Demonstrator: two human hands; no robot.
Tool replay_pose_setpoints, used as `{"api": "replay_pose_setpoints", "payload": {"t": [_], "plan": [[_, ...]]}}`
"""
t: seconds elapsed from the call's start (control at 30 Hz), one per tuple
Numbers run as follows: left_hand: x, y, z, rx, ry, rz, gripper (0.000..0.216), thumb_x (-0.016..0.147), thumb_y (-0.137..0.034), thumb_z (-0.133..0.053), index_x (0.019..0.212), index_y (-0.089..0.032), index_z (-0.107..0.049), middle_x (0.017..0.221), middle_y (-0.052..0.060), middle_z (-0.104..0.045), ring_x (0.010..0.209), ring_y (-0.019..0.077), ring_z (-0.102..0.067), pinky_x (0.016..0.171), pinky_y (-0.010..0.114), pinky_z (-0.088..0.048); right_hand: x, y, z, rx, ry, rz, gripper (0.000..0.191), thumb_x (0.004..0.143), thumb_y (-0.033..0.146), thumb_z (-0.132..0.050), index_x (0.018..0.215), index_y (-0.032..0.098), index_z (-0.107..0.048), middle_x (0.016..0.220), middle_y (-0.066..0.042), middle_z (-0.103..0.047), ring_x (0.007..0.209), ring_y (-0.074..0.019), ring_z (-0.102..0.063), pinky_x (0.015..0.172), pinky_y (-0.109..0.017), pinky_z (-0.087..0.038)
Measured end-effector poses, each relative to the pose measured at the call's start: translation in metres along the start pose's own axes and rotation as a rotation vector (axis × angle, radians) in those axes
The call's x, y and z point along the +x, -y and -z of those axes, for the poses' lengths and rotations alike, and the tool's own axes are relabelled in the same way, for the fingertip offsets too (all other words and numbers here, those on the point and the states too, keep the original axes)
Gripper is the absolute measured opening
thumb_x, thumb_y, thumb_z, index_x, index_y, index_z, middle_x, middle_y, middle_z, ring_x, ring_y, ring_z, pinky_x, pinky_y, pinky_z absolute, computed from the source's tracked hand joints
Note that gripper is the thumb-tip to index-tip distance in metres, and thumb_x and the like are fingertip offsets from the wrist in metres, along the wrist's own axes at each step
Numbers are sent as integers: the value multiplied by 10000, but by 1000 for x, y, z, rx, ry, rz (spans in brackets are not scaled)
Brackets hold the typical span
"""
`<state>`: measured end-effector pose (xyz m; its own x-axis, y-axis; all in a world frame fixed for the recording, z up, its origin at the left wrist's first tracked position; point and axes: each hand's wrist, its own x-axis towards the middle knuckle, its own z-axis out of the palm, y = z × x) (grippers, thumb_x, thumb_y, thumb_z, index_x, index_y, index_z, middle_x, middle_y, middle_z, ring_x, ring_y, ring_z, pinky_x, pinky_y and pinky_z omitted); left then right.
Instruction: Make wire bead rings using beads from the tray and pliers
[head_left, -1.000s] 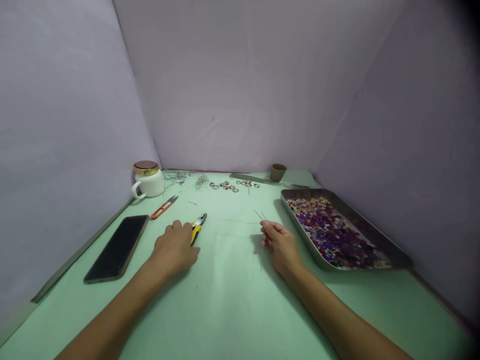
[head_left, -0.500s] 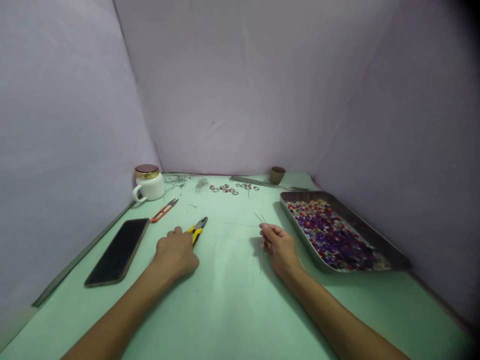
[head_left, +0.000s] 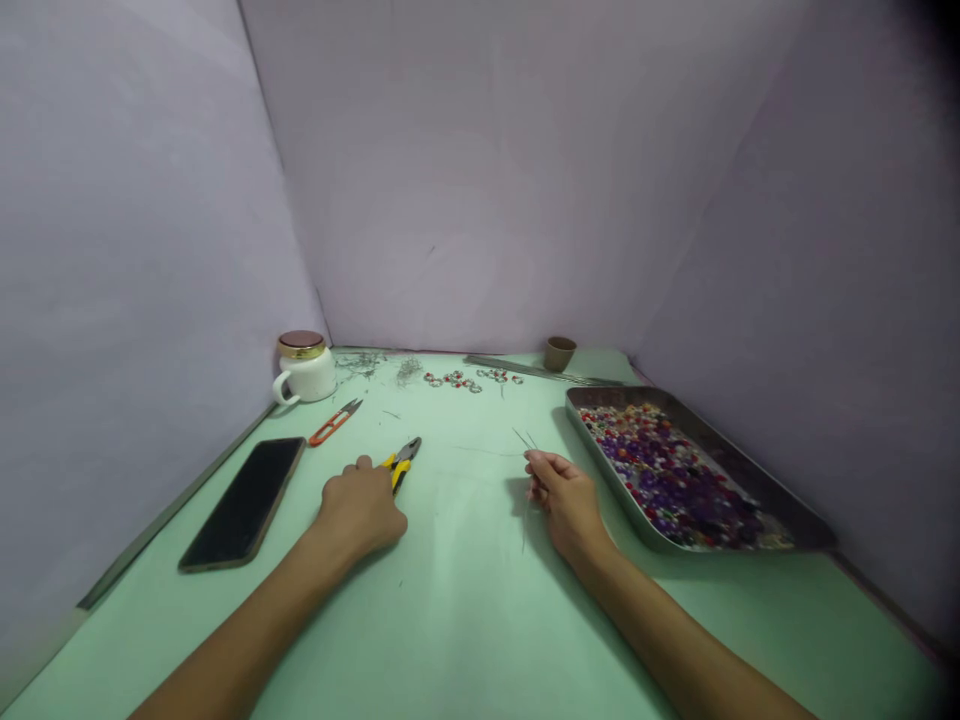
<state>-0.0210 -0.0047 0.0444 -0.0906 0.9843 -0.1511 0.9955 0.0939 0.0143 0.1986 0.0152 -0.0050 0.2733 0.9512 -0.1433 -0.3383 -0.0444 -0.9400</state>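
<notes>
My left hand (head_left: 360,510) lies over the yellow-and-black handles of the pliers (head_left: 403,463), fingers closed round them. The steel jaws point away from me over the green tabletop, and the palm hides most of the handles. To the right, my right hand (head_left: 564,498) pinches several thin wires (head_left: 525,440) between thumb and fingertips. Short ends stick up above the pinch, one long strand reaches left toward the middle, and another hangs down below the fingers. Beyond both hands, small rings of red and clear beads (head_left: 455,380) lie on the table.
At right stands a metal tray (head_left: 622,497) of mixed beads. On the left are a phone (head_left: 244,505), orange thread snips (head_left: 334,424) and a lidded white mug (head_left: 311,378). Tangled wire bits (head_left: 409,371), straight wires (head_left: 517,367) and a small brown cup (head_left: 559,354) sit at the back.
The whole scene sits slightly farther right in the view. Both hands keep the same hold on the pliers and the wires.
</notes>
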Motion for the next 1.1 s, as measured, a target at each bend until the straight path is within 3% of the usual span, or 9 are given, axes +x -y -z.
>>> {"api": "replay_pose_setpoints", "payload": {"t": [0.2,0.3,0.47,0.57,0.63,0.87,1.1], "plan": [[1,1,3,-180,-7,35,253,508,-159,-486,747,-119,-560,867,179,-525,764,334,-534,629,407,-362,0,0,0,28,4,10,241,573,330,-706,676,134,-611,563,34,-531,432,-49,-429,417,-181,-366],[0,-1,7,-375,53,27,143,527,-184,-458,656,-153,-512,722,121,-544,702,308,-549,588,378,-366,0,0,-1,46,-10,18,247,569,333,-708,679,133,-612,559,35,-528,434,-50,-428,414,-180,-373],[-6,-8,11,-833,272,-41,178,524,-166,-369,669,-169,-472,601,32,-509,586,187,-565,443,232,-344,0,-1,-2,82,-58,25,255,563,333,-711,685,134,-608,538,40,-518,429,-54,-427,399,-175,-371],[-9,-10,9,-1329,494,32,243,453,-136,-383,671,-145,-488,625,22,-491,578,166,-560,411,198,-313,1,-3,-2,95,-91,51,259,573,343,-706,692,139,-602,525,45,-505,431,-59,-426,399,-179,-376],[-11,-11,9,-1476,566,78,267,432,-122,-394,673,-128,-508,623,20,-486,578,165,-561,408,187,-312,2,-4,-2,80,-103,68,265,586,357,-697,708,143,-599,518,47,-500,430,-63,-426,405,-184,-378],[-13,-14,10,-1450,578,44,242,444,-110,-399,657,-118,-515,669,41,-507,610,165,-565,395,164,-236,2,-5,0,-33,-89,110,280,629,395,-659,744,146,-603,506,47,-493,429,-71,-425,428,-199,-382],[-13,-17,7,-1412,541,35,234,434,-97,-387,638,-129,-498,599,9,-466,582,158,-543,438,191,-251,1,-7,0,-81,-64,135,317,626,425,-650,764,141,-615,507,39,-494,428,-84,-426,435,-219,-387]]}}
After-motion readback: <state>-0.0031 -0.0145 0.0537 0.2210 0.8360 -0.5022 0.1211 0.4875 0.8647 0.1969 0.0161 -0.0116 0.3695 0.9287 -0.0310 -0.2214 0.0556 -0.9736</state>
